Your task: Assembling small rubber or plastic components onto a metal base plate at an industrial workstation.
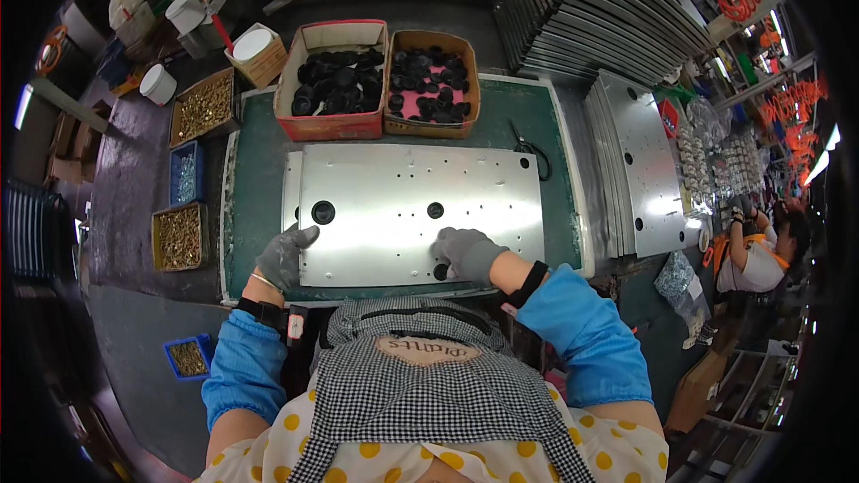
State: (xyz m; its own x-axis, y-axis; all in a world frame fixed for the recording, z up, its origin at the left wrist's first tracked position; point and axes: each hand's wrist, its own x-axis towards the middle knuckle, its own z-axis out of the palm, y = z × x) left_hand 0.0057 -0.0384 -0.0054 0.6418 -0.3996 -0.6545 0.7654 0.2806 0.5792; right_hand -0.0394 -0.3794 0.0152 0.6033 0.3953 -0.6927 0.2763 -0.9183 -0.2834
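while flat, metal panel (pixel 385 179), long axis left-right; left hand (pixel 284 257) at edge, right hand (pixel 465 253) curled, grips unclear.

Your left hand (pixel 283 257) touches the left end of the metal plate (pixel 380 192); your right hand (pixel 470 255) is over its near side. Beyond the plate stands a red-edged box (pixel 333 130) of black pieces (pixel 335 85); to the plate's right, stacked panels (pixel 646 148).

At mid-frame, a smooth metal plate (pixel 376 179) is gleaming, its round inserts (pixel 323 212) looking like black plastic. At lower centre, a checked apron (pixel 420 398) is showing matt woven cloth. At upper centre, a box (pixel 434 129) is looking like rough cardboard.
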